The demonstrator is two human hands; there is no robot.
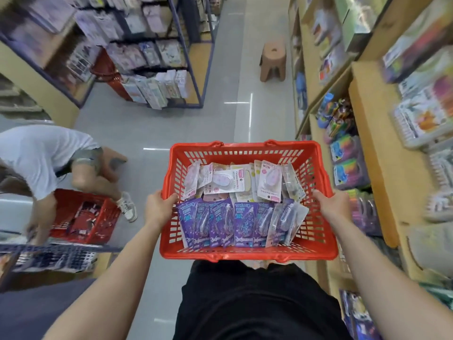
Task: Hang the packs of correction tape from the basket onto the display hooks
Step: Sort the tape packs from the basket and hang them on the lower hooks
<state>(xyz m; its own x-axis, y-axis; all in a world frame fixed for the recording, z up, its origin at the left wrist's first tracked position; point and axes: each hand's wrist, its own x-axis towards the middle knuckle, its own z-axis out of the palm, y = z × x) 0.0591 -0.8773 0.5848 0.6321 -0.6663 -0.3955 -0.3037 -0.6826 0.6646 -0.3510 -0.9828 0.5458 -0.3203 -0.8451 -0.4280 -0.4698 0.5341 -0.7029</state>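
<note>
Packs of correction tape (241, 207) fill red basket (245, 149) gripped by both hands.

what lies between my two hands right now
In the head view, the left hand and right hand grip opposite side rims of the red basket. Between them lie the purple correction tape packs, with white and pink packs just beyond.

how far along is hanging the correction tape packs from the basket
Done: nothing visibly hung yet. In hand: the left hand and right hand hold the red basket by its side rims in the aisle. Left: all of it; the purple correction tape packs and the pale packs behind them lie in the basket.
</note>
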